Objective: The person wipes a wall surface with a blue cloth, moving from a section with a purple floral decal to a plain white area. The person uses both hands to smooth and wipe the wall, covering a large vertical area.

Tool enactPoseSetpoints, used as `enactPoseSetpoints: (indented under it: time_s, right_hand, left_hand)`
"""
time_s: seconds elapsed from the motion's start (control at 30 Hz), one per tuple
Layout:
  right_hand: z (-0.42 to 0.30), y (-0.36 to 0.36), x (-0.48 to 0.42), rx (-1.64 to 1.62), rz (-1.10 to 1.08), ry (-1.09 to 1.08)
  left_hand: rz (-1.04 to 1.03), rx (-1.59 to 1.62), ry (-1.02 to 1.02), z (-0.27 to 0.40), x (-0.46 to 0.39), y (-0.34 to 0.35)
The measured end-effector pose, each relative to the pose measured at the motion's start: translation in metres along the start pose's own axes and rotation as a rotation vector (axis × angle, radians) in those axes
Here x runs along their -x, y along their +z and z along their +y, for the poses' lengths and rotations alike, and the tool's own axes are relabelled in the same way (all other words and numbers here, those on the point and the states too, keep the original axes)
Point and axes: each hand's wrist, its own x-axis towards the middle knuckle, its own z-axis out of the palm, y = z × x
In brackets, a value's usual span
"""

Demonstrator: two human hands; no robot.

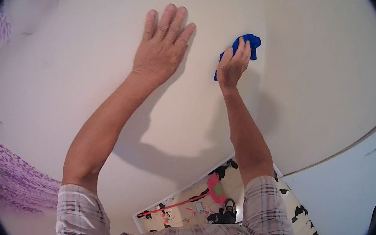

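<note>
My left hand (161, 46) lies flat against the pale wall (112, 49) with its fingers apart, holding nothing. To its right, my right hand (234, 65) presses a bright blue cloth (252, 45) onto the same wall, close to the inside corner. Folds of the cloth stick out past the fingertips and beside the wrist; its middle is hidden under the palm. Both arms reach up, and shadows fall on the wall around them.
Purple flowers (20, 182) decorate the wall at left. Below, black scraps (299, 211) and other litter cover parts of the floor. A long-handled pink tool (178, 204), perhaps a broom, lies near a shoe (230, 206). A white panel (340, 183) stands at right.
</note>
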Motion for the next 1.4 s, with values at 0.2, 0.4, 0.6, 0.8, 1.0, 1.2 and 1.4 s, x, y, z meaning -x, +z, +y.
enactPoseSetpoints:
  time_s: [0.2, 0.4, 0.6, 0.8, 1.0, 1.2, 1.4]
  right_hand:
    - [-0.044, -0.007, 0.146, 0.078, -0.050, -0.127]
    - [-0.118, -0.011, 0.321, 0.066, -0.114, -0.089]
    - [-0.211, -0.006, 0.490, -0.016, -0.136, -0.061]
    - [-0.275, -0.002, 0.629, -0.096, -0.220, -0.059]
    - [-0.247, -0.014, 0.661, -0.173, -0.236, -0.019]
    - [-0.136, -0.008, 0.581, -0.152, -0.130, -0.100]
    - [-0.020, -0.013, 0.453, -0.129, -0.037, -0.227]
  left_hand:
    - [-0.074, 0.071, 0.079, 0.020, 0.115, -0.003]
    - [-0.118, 0.155, 0.066, 0.018, 0.272, -0.037]
    - [-0.240, 0.218, 0.018, -0.005, 0.449, -0.084]
    - [-0.317, 0.257, -0.098, -0.016, 0.581, -0.114]
    - [-0.272, 0.109, -0.041, 0.004, 0.622, -0.103]
    - [-0.341, 0.165, 0.058, 0.057, 0.548, -0.056]
    - [-0.419, 0.236, 0.183, 0.121, 0.450, 0.009]
